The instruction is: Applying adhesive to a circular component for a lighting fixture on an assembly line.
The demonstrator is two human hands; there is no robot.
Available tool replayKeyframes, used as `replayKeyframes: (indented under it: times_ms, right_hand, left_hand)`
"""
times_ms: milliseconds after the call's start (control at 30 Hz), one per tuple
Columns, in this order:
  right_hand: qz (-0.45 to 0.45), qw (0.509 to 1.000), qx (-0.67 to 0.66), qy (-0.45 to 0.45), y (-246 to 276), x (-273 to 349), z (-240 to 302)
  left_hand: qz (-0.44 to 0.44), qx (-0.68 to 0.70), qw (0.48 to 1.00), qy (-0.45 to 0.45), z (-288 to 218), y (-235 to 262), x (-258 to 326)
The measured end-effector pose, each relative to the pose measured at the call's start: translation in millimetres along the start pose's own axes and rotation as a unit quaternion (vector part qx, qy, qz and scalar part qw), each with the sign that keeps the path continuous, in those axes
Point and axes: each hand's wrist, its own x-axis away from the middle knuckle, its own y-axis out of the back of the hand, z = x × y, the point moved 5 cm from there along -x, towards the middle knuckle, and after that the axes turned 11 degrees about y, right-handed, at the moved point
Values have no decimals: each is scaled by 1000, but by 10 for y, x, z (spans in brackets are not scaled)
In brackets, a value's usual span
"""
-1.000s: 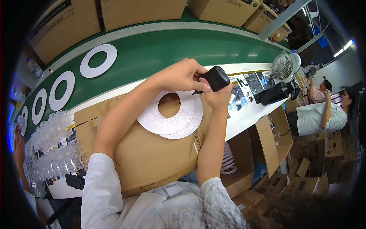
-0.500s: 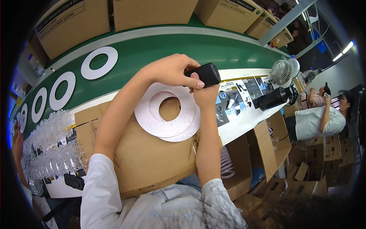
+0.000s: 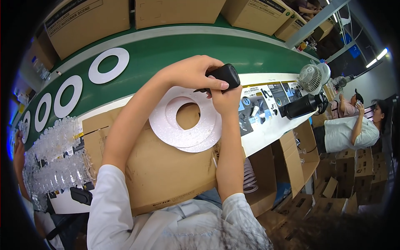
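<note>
Head view, first speaker: Both hands meet above a stack of white foam rings that lies on a cardboard box in front of the person.

Second speaker: What is held?

First: A black handheld device. The left hand wraps over it from above, fingers closed around its body. The right hand comes up from below, and its grip looks clenched against the underside of the same device; how much of it the right fingers enclose, I cannot tell.

Second: And where does the device sit?

First: Raised just above the upper right edge of the rings, over the near edge of the green conveyor belt.

Second: What else is about?

First: More white rings lie spaced along the belt to the left. Clear plastic pieces are heaped at the left. To the right, picture cards cover the white table, with a black cylinder and a small fan beyond. Two other people stand at the far right.
</note>
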Motion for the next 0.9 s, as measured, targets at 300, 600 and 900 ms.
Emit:
replayKeyframes:
  times_ms: [300,600,900]
  right_hand:
    - [-48,996,-62,-50,-46,-13,29]
    - [-44,993,46,96,39,-6,2]
    - [-35,993,69,87,14,-11,78]
  left_hand:
    - [-4,48,998,-27,45,6,-35]
    - [-7,42,999,-30,79,-48,-114]
    - [-45,21,998,-36,70,10,-69]
